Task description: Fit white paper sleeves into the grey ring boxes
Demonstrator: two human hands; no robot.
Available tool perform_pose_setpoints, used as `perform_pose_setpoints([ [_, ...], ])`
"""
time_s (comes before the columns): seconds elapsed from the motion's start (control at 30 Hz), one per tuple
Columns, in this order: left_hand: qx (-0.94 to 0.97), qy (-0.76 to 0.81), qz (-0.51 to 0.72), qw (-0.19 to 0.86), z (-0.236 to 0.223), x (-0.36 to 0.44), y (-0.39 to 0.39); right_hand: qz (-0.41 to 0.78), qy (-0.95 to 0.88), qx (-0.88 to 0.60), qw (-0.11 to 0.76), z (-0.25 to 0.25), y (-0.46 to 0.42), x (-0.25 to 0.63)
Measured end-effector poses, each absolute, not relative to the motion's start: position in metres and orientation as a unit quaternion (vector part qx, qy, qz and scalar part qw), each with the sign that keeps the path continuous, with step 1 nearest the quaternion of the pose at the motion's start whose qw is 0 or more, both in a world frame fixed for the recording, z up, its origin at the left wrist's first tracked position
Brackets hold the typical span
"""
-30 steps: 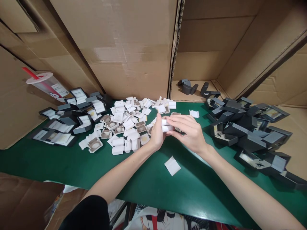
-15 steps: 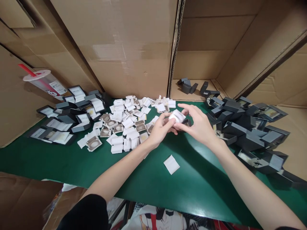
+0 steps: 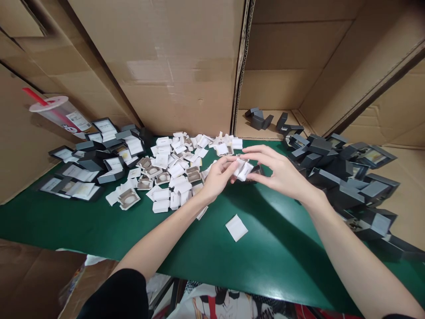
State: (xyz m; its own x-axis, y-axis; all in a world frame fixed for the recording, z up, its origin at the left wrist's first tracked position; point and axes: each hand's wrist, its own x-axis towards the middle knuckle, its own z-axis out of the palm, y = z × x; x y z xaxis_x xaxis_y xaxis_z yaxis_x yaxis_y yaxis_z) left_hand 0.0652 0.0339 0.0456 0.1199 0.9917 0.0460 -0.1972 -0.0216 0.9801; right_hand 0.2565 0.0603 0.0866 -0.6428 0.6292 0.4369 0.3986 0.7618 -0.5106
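Observation:
Between my two hands, above the green table, is a small white folded card insert. My left hand pinches its left side between thumb and fingers. The thumb and fingertips of my right hand reach round its right and upper edges, with the index finger stretched out above. Just behind the insert a dark box is partly hidden by my right hand. A flat white square of paper lies on the table below my hands.
Many white card inserts are heaped left of my hands. Open dark boxes lie in a left pile and a right pile. A plastic cup with a red straw leans at far left. Tall cardboard stands behind.
The white insert has turned and tilted between my fingers. My left hand has shifted slightly left, and my right hand's fingers have flattened over the insert's upper edge.

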Motion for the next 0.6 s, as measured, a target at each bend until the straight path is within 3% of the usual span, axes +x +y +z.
perform_pose_setpoints([
  [0.37,0.529,0.396,0.500,0.560,0.052,0.054,0.040,0.265,-0.849,-0.306,0.340,0.093,0.062,0.266],
  [0.5,0.647,0.472,0.451,0.394,0.054,0.042,0.043,0.355,-0.853,-0.294,0.244,0.097,0.060,0.267],
  [0.6,0.756,0.475,0.322,0.313,0.055,0.034,0.043,0.419,-0.857,-0.261,0.148,0.095,0.058,0.265],
])
